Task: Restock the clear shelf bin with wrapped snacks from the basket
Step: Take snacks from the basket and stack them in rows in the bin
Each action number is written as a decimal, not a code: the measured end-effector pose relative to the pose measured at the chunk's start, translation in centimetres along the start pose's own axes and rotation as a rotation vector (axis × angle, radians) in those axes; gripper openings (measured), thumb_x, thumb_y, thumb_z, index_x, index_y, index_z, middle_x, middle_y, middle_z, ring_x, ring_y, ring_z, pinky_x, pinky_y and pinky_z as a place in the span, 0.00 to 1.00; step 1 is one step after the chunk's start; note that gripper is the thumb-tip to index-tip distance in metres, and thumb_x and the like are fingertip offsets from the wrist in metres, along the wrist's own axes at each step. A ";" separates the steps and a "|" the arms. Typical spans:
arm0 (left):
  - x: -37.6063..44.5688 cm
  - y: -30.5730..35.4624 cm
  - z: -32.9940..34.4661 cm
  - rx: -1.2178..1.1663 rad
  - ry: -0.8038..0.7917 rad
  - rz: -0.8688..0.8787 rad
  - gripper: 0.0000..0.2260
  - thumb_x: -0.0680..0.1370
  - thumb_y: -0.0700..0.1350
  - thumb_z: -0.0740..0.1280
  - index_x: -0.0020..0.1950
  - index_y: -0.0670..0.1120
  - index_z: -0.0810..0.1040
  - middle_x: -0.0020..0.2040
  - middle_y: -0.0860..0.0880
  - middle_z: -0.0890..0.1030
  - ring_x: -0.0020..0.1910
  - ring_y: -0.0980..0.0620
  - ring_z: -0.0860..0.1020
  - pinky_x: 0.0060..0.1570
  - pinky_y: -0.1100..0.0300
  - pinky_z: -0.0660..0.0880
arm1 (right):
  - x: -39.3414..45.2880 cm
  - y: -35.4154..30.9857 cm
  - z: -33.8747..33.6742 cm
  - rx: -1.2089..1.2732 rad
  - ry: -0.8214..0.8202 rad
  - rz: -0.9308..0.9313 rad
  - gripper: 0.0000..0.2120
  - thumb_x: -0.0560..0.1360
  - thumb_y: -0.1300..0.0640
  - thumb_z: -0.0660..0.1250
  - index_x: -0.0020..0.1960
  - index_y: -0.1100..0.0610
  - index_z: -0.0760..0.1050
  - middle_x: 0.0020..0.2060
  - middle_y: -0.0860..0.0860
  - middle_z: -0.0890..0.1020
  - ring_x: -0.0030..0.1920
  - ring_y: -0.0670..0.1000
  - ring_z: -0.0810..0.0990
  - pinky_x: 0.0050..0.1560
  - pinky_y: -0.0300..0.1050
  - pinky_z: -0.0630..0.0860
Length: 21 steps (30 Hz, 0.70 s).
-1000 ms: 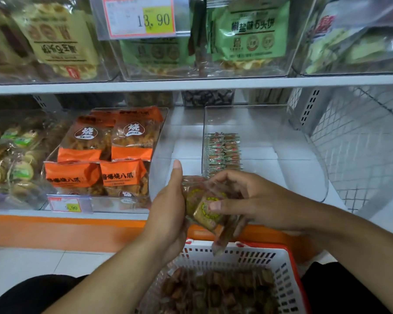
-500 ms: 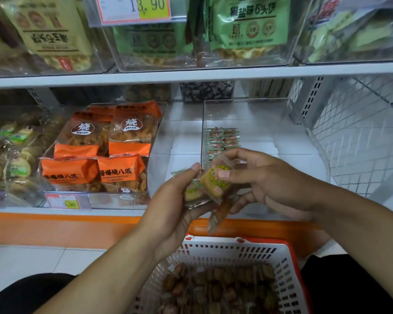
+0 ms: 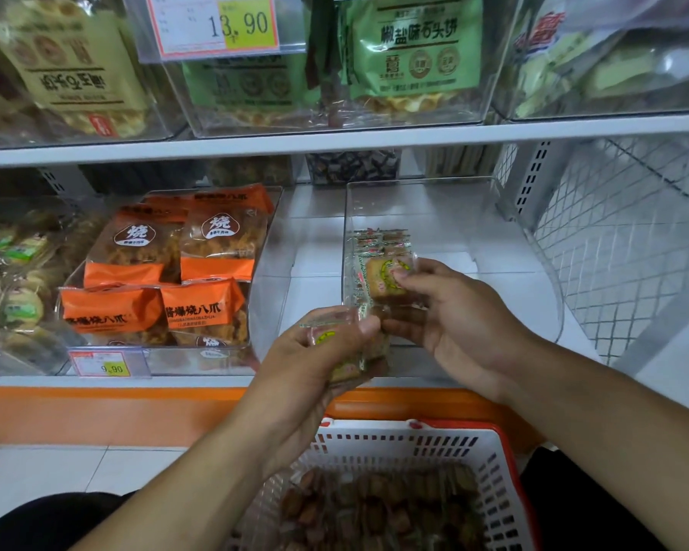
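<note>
With one wrapped snack (image 3: 386,278) pinched in the right hand (image 3: 454,316) at the clear bin's (image 3: 549,272) front wall and more clutched in the left hand (image 3: 319,351), the slick wrappers could be dropped onto the shelf (image 3: 311,288) edge.

**Hands parted, one snack lifted toward bin**

Right hand (image 3: 460,320) now raised with a wrapped snack (image 3: 386,278) at the clear shelf bin (image 3: 446,200) front wall; earlier pressed together with left hand (image 3: 315,351), now lower, gripping remaining snacks (image 3: 337,351) separately.

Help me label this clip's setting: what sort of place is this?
Most likely a small shop or supermarket snack aisle. A price tag reading 13.90 hangs on an upper bin, packaged orange snack bags fill a clear bin, and both hands hold wrapped snacks above a shopping basket.
</note>
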<state>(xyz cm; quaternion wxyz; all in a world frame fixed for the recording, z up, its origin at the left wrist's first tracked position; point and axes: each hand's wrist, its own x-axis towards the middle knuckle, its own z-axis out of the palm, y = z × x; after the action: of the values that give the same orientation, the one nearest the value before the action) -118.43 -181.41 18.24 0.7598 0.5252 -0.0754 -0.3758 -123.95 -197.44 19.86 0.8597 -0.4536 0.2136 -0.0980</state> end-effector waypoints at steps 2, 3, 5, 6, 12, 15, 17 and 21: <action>0.1 0.0 0.2 -0.034 0.001 -0.011 0.23 0.66 0.44 0.77 0.58 0.36 0.83 0.56 0.36 0.85 0.53 0.42 0.85 0.48 0.54 0.84 | -0.1 0.0 0.0 0.002 -0.006 -0.013 0.14 0.79 0.63 0.67 0.64 0.61 0.74 0.43 0.58 0.86 0.40 0.54 0.86 0.35 0.43 0.82; 0.2 -0.1 0.2 -0.070 -0.003 -0.022 0.19 0.67 0.43 0.76 0.56 0.37 0.84 0.56 0.37 0.85 0.53 0.42 0.85 0.49 0.53 0.84 | -0.1 0.0 0.1 0.013 -0.011 -0.022 0.13 0.79 0.63 0.67 0.63 0.61 0.74 0.42 0.58 0.86 0.39 0.53 0.86 0.34 0.42 0.81; 0.3 -0.1 0.1 -0.158 -0.012 -0.056 0.13 0.70 0.41 0.73 0.52 0.37 0.86 0.56 0.36 0.84 0.52 0.41 0.85 0.49 0.52 0.84 | -0.2 -0.1 0.1 0.040 -0.022 -0.043 0.10 0.78 0.64 0.68 0.59 0.61 0.75 0.41 0.57 0.86 0.39 0.52 0.86 0.36 0.43 0.81; 0.3 0.0 0.1 -0.194 -0.013 -0.076 0.11 0.70 0.41 0.73 0.50 0.38 0.86 0.56 0.35 0.84 0.51 0.41 0.85 0.47 0.53 0.84 | -0.2 -0.1 0.0 0.046 -0.027 -0.056 0.09 0.77 0.64 0.68 0.57 0.61 0.76 0.41 0.57 0.85 0.40 0.52 0.85 0.38 0.43 0.82; 0.4 0.1 0.1 -0.274 -0.005 -0.038 0.06 0.70 0.40 0.71 0.40 0.42 0.88 0.54 0.36 0.85 0.50 0.42 0.86 0.43 0.56 0.84 | 0.1 -1.2 -0.8 -0.155 0.036 -0.174 0.08 0.74 0.64 0.70 0.42 0.53 0.74 0.37 0.49 0.82 0.45 0.53 0.77 0.43 0.45 0.73; 0.5 -0.1 0.1 -0.242 0.041 0.039 0.06 0.69 0.42 0.72 0.43 0.42 0.88 0.55 0.36 0.85 0.52 0.42 0.86 0.43 0.57 0.83 | 0.2 -1.8 -1.3 -0.312 -0.001 -0.158 0.07 0.71 0.64 0.73 0.44 0.54 0.77 0.38 0.48 0.82 0.43 0.50 0.77 0.43 0.43 0.70; 0.6 -0.3 0.1 -0.222 0.081 0.082 0.10 0.68 0.42 0.73 0.47 0.41 0.88 0.54 0.36 0.85 0.51 0.43 0.86 0.43 0.57 0.83 | 0.3 -1.7 -1.5 -0.342 -0.067 -0.096 0.17 0.66 0.64 0.76 0.54 0.57 0.80 0.46 0.53 0.86 0.45 0.50 0.82 0.43 0.40 0.74; 0.9 -0.4 0.2 -0.178 0.145 0.179 0.18 0.68 0.40 0.74 0.57 0.37 0.81 0.53 0.37 0.85 0.49 0.44 0.85 0.46 0.55 0.84 | 0.3 -1.0 -2.0 -0.324 -0.157 -0.057 0.24 0.66 0.65 0.75 0.61 0.56 0.80 0.55 0.55 0.85 0.54 0.52 0.85 0.51 0.41 0.82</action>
<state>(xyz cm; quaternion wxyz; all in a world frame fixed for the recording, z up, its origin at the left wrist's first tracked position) -118.11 -182.16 17.74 0.8372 0.4727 -0.0331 -0.2730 -124.55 -199.59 19.60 0.7861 -0.5985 0.1458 -0.0509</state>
